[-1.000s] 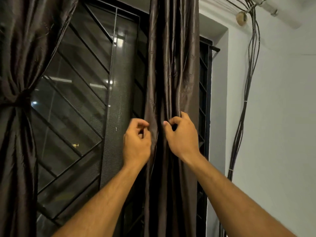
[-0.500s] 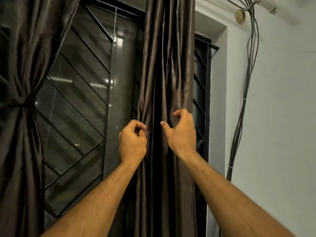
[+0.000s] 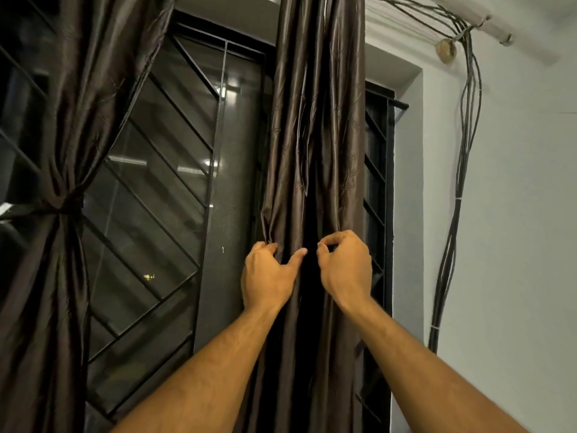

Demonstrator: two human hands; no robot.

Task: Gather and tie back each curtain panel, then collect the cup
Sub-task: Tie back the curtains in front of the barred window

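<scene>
Curtain [image 3: 315,135], hanging loose at the window's [image 3: 175,170] right side, is gripped at its left folds by the left hand [image 3: 268,276] and pinched beside it by the right hand [image 3: 345,270]. A tied panel [image 3: 62,201] hangs further left.

**Count by the window**

Two curtain panels: a tied curtain panel [image 3: 59,182] left of the window [image 3: 175,170], a loose curtain panel [image 3: 315,135] at its right. Two hands: left hand [image 3: 268,276], right hand [image 3: 346,267]. One cable bundle [image 3: 462,170] further right.

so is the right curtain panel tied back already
No, the right curtain panel hangs straight and loose, with the left hand and right hand gripping its folds.
</scene>
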